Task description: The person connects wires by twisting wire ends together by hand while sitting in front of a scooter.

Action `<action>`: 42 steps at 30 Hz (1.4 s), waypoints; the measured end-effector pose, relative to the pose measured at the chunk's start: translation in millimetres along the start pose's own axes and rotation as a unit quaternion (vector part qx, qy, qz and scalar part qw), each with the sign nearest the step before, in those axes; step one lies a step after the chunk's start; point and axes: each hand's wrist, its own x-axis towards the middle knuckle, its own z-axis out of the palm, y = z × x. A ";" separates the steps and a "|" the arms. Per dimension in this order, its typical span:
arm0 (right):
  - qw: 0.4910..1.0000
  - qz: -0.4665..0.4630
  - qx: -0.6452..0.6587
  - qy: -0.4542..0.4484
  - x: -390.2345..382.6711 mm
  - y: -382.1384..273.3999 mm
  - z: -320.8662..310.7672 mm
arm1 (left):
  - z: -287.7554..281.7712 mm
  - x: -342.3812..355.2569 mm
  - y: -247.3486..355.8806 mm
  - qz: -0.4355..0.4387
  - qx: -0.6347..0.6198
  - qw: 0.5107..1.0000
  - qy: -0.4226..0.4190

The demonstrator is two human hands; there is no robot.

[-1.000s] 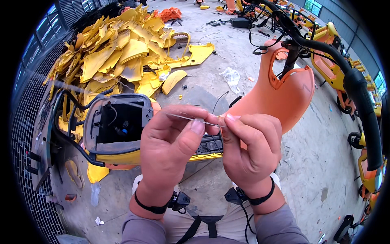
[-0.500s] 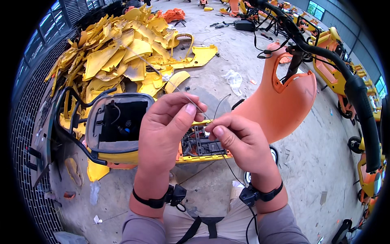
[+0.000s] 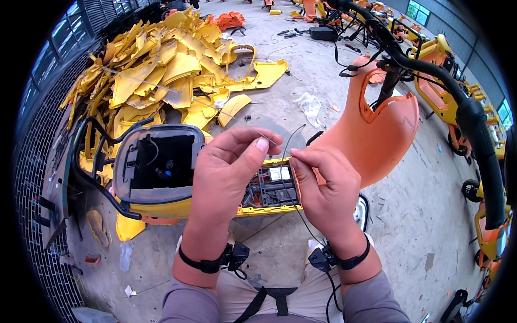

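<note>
Left hand (image 3: 229,172) and right hand (image 3: 323,185) each pinch what appears to be one thin black wire (image 3: 285,145) (fingers closed on it), held above the yellow scooter deck (image 3: 269,194).

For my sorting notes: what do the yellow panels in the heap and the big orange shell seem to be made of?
Yellow panels: likely moulded plastic, semi-gloss, with thin curved shapes and broken edges. Orange shell: probably the same kind of plastic, smooth with a soft sheen and cut-out openings.
</note>
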 end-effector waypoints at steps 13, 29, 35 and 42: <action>0.973 -0.150 -0.142 0.106 -1.5 3.2 0.7 | 0.9 -5.2 4.1 -0.044 -0.019 0.999 -0.025; 0.944 -0.223 -0.191 0.149 -2.9 5.8 -2.7 | 2.0 -8.3 -0.3 -0.065 -0.068 0.994 -0.055; 0.943 -0.212 -0.204 0.157 -3.5 7.0 -3.7 | 4.6 -7.7 -3.1 -0.061 -0.061 0.995 -0.059; 0.952 -0.195 -0.169 0.164 -3.0 9.7 -0.2 | 8.8 -12.3 -1.0 -0.056 -0.055 0.995 -0.056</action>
